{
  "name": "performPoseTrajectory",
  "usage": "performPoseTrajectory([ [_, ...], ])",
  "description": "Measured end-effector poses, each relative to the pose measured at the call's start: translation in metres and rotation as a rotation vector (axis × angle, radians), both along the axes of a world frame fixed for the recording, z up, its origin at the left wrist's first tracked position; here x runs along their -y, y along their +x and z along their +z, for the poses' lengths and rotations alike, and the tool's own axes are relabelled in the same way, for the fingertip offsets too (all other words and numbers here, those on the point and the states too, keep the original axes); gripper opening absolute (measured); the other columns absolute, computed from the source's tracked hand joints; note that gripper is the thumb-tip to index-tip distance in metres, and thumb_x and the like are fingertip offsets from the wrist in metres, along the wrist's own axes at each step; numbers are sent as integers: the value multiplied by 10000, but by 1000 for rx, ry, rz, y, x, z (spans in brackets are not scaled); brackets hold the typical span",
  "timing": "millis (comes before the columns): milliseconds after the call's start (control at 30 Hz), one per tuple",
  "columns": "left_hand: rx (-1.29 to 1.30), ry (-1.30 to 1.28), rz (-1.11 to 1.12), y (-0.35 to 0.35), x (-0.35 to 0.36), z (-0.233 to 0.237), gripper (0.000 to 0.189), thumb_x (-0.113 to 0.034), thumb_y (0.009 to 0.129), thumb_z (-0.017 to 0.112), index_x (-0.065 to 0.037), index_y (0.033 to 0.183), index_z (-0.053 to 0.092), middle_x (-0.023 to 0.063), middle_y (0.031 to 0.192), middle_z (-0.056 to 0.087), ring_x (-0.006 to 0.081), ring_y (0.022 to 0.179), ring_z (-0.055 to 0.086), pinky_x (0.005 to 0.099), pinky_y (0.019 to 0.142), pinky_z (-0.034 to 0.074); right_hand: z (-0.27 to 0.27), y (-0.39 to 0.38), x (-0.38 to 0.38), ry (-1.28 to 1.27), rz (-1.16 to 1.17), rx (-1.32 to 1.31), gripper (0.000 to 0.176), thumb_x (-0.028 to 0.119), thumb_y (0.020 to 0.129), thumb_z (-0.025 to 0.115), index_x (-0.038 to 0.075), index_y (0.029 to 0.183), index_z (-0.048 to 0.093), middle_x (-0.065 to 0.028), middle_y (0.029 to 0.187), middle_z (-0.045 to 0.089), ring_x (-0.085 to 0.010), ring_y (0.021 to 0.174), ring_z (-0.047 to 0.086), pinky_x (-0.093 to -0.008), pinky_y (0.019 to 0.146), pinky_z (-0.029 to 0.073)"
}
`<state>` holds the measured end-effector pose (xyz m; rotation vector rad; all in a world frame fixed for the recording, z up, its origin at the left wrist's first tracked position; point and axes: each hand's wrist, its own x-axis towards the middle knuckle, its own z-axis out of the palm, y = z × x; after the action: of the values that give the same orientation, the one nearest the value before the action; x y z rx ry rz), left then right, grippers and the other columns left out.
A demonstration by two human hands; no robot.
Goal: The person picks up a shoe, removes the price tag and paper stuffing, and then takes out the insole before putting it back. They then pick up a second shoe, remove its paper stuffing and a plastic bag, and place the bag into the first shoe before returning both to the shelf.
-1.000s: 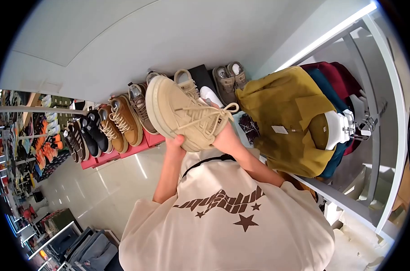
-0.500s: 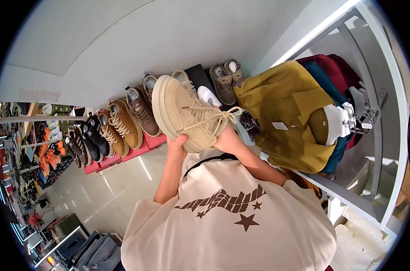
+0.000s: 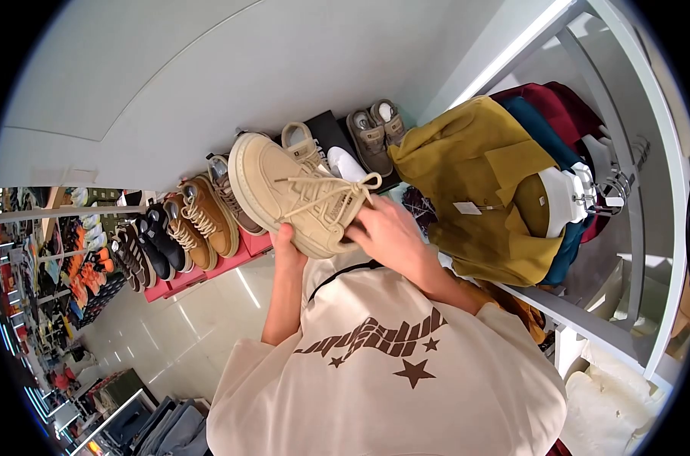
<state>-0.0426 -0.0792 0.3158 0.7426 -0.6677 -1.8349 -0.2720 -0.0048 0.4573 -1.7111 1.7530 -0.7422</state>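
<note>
A beige lace-up shoe is held up in front of my chest, toe to the upper left, with its laces tied in a bow. My left hand grips it from below, the thumb on the side of the sole. My right hand is at the heel end, its fingers bent at the shoe's opening and the fingertips partly hidden there. Behind the shoe, another beige shoe and a white one stand by a dark box.
Brown, tan and black shoes line a red ledge along the wall. A mustard shirt and other garments hang on a white rack at the right. Folded jeans lie at the lower left.
The beige shoe has moved a little left. My right hand has shifted from behind the heel to the shoe's opening, with more of its back and fingers showing.
</note>
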Motion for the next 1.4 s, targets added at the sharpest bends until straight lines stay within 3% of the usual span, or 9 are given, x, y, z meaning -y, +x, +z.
performPoseTrajectory([
  [100, 48, 11, 16, 3, 3, -2, 1146, -648, 812, 909, -28, 1640, 415, 129, 1607, 557, 318, 1461, 569, 492, 1220, 507, -1, -8, 1, -137, 45, 137, 209, 120, 986, 722, 26, 1169, 760, -178, 1026, 745, -426, 963, 694, -440, 840, 587],
  [233, -38, 63, -57, 3, 3, -1, 1145, -655, 803, 915, -34, 1631, 426, 118, 1599, 563, 310, 1453, 576, 484, 1213, 516, -23, 7, 6, -270, 16, 546, 199, 72, 994, 712, -5, 1174, 746, -148, 957, 762, -329, 980, 742, -397, 859, 582],
  [300, 10, -4, -51, -3, 2, 7, 1150, -651, 794, 924, -32, 1626, 429, 114, 1590, 567, 308, 1448, 580, 483, 1208, 522, -50, 13, 4, 57, -103, 883, 200, 51, 998, 712, -29, 1180, 734, -158, 1079, 772, -214, 1040, 743, -366, 890, 573],
  [500, 86, -63, -65, -10, -4, 22, 1182, -638, 760, 954, -10, 1611, 427, 127, 1565, 576, 309, 1426, 598, 488, 1185, 545, -62, 20, 6, -42, -54, 944, 352, 74, 970, 763, -36, 1296, 692, -174, 1338, 725, -208, 1184, 694, -369, 1030, 549],
  [733, 102, -83, -88, -5, -4, 23, 1180, -565, 742, 992, -5, 1608, 419, 136, 1543, 587, 309, 1411, 610, 485, 1168, 551, -64, 17, 3, -89, 18, 710, 589, 19, 966, 794, -24, 1506, 564, -100, 1431, 672, -164, 1282, 627, -349, 1093, 520],
  [900, 69, -100, -87, -10, -5, 29, 1150, -483, 742, 1017, 2, 1601, 426, 137, 1515, 606, 298, 1402, 614, 467, 1155, 543, -70, 15, 4, -59, 47, 1011, 744, 2, 926, 839, -1, 1583, 489, -80, 1524, 614, -176, 1374, 591, -359, 1169, 486],
  [1233, 170, -121, -86, -11, -5, 22, 1104, -420, 751, 1012, -4, 1592, 428, 128, 1495, 607, 296, 1373, 622, 462, 1145, 535, -73, 21, 3, -57, -39, 1144, 702, 35, 896, 864, -14, 1522, 550, -107, 1486, 647, -183, 1315, 622, -356, 1133, 508],
  [1333, 173, -93, -65, -8, -5, 21, 1033, -355, 752, 1010, 4, 1555, 469, 122, 1440, 635, 275, 1321, 646, 439, 1120, 532, -79, 16, 7, -40, 3, 1005, 767, 70, 905, 873, 21, 1579, 512, -106, 1550, 610, -205, 1386, 601, -383, 1177, 489],
  [1400, 186, -79, -75, -7, -3, 18, 1027, -349, 754, 1008, 8, 1551, 468, 123, 1436, 637, 272, 1311, 648, 438, 1123, 527, -77, 12, 8, -129, 40, 600, 704, 137, 922, 845, 29, 1554, 556, -153, 1542, 629, -284, 1398, 616, -420, 1188, 480],
])
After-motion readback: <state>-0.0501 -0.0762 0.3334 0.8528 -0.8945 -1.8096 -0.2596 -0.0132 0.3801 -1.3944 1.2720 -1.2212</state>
